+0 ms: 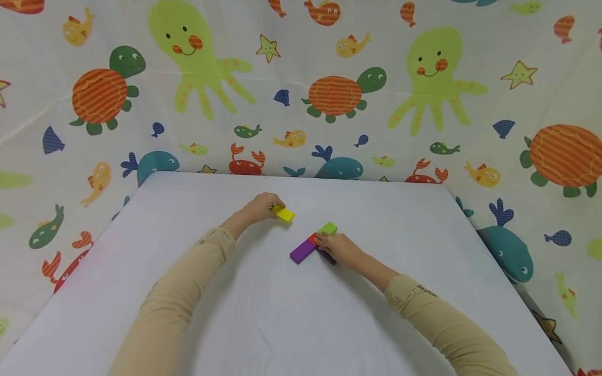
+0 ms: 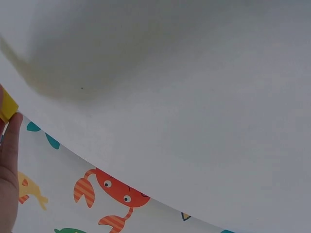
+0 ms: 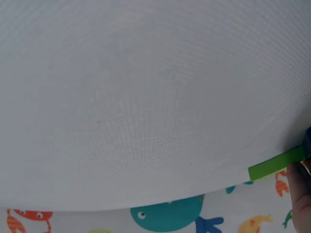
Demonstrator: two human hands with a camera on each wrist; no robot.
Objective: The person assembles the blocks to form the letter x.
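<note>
My left hand [image 1: 261, 207] pinches a flat yellow block [image 1: 284, 213] above the white table, left of the other blocks. In the left wrist view the yellow block [image 2: 8, 107] shows at the left edge against a finger. My right hand [image 1: 342, 249] grips a red block [image 1: 312, 239] that its fingers partly cover. A purple block [image 1: 303, 251] lies on the near left of the red one, and a light green block [image 1: 328, 228] on the far right. Under the right hand shows a dark block [image 1: 327, 256], mostly hidden. The green block [image 3: 276, 165] also appears in the right wrist view.
The blocks lie on a white-covered table [image 1: 263, 324]. A white curtain [image 1: 282, 52] printed with sea animals hangs behind the far edge and along both sides.
</note>
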